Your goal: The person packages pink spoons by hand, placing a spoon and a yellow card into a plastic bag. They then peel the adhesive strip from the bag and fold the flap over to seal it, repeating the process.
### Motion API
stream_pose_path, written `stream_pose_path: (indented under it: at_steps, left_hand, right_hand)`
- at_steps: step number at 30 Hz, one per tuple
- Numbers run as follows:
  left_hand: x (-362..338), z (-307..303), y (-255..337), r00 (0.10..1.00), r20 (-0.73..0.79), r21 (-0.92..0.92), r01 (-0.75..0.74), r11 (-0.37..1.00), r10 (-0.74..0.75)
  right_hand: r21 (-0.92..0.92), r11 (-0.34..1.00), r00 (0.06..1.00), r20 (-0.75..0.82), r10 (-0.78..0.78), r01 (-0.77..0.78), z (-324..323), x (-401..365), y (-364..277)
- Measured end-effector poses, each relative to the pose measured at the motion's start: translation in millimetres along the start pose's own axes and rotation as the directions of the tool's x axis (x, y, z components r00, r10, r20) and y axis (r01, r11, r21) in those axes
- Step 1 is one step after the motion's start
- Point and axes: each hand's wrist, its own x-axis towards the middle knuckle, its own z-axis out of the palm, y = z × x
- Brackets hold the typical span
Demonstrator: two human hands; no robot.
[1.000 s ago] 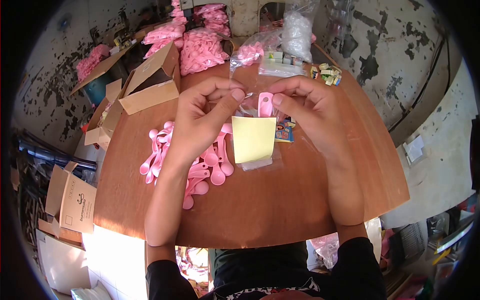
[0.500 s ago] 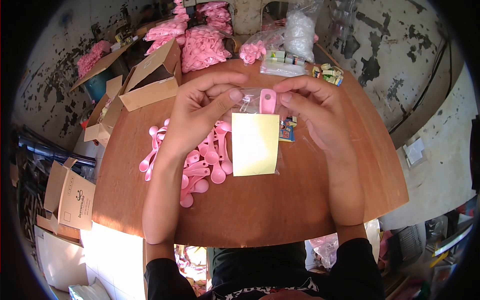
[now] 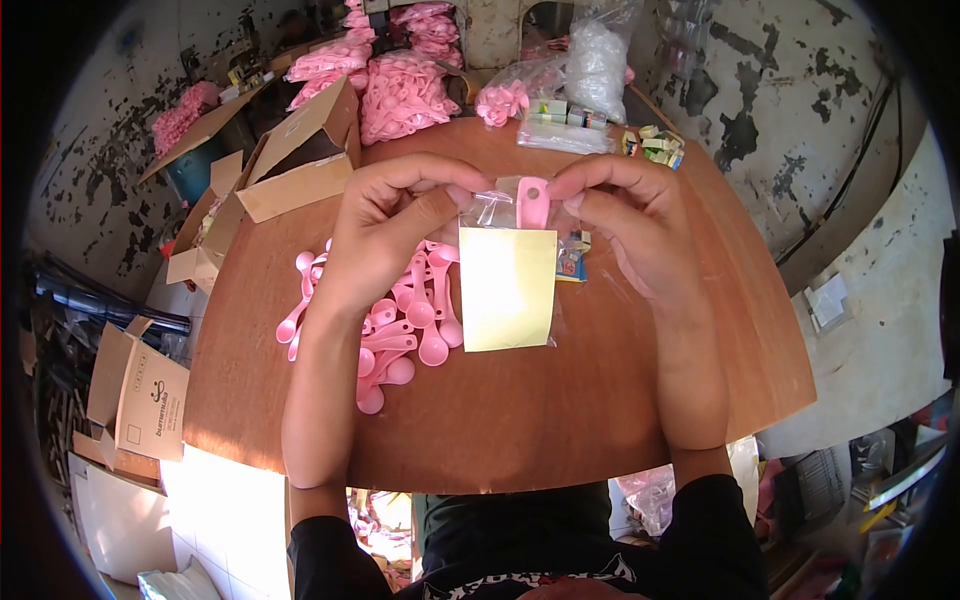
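Item: clear pouch (image 3: 497, 208), centre of frame, above brown table (image 3: 500, 430). Pinched at the mouth by left hand (image 3: 385, 235) and right hand (image 3: 630, 230), fingers closed on its top edge.
Contents: yellow card (image 3: 507, 290), fully in; pink spoon (image 3: 533, 203), handle end up at the mouth.
Judged filled, mouth apparently unsealed.
Loose spoons (image 3: 395, 325), left of centre: unpacked.
Open cardboard box (image 3: 300, 165), upper left: contents hidden.
Bulk bags (image 3: 405, 95), top: pink spoons.
Smaller bag (image 3: 565, 120), top centre: little boxes.
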Motion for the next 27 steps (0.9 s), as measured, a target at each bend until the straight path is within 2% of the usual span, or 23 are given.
stream_pose_path:
  at_steps: [11, 13, 19, 27]
  left_hand:
    - [-0.1, 1.6, -2.7, 1.0, -0.014, 0.003, -0.023, 1.0, 0.023]
    - [0.2, 4.9, -3.7, 0.994, -0.055, 0.046, -0.091, 0.995, 0.094]
    - [-0.9, 5.0, -5.0, 0.994, -0.066, 0.104, -0.08, 0.991, 0.087]
    - [-0.8, 8.2, -5.4, 0.991, -0.104, 0.091, -0.074, 0.993, 0.083]
  right_hand:
    - [0.009, 0.999, 0.998, -0.032, -0.048, 0.049, 3.9, 0.2, 1.6]
    - [-0.035, 0.993, 0.993, -0.043, -0.113, 0.111, 4.3, 0.1, 1.5]
    - [-0.082, 0.989, 0.989, -0.082, -0.126, 0.119, 6.0, -0.4, -0.3]
    - [-0.104, 0.989, 0.992, -0.065, -0.111, 0.104, 8.8, -2.2, -3.6]
